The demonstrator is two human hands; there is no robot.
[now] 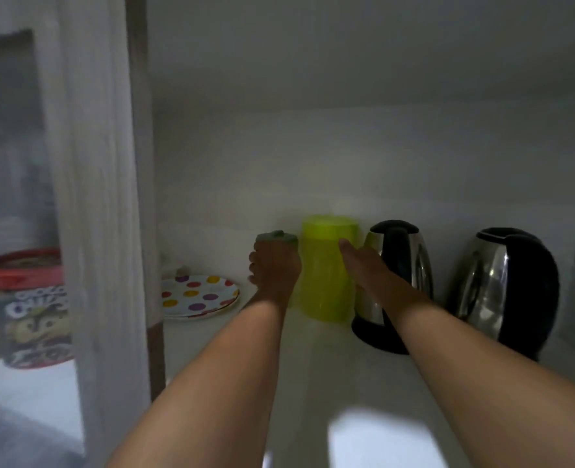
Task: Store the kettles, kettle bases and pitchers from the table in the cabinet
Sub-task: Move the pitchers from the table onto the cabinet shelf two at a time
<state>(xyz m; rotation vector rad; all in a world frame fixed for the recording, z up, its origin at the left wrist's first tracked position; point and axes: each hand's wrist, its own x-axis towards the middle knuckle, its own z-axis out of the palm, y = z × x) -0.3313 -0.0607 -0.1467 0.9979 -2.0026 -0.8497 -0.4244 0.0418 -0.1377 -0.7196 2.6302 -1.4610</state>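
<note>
A translucent yellow-green pitcher (pixel 325 268) stands upright on the white cabinet shelf (pixel 313 359) near the back wall. My left hand (pixel 274 265) is closed around the pitcher's handle on its left side, with a greenish part of the handle showing above my fist. My right hand (pixel 363 265) lies flat against the pitcher's right side, fingers straight. Two steel kettles with black handles stand on the same shelf: one (pixel 397 282) on a black base just behind my right hand, the other (pixel 509 285) further right.
A polka-dot plate (pixel 198 295) lies on the shelf left of my left hand. The cabinet's upright frame (pixel 144 197) rises at the left. Behind a glass door there stands a printed tin with a red lid (pixel 26 309).
</note>
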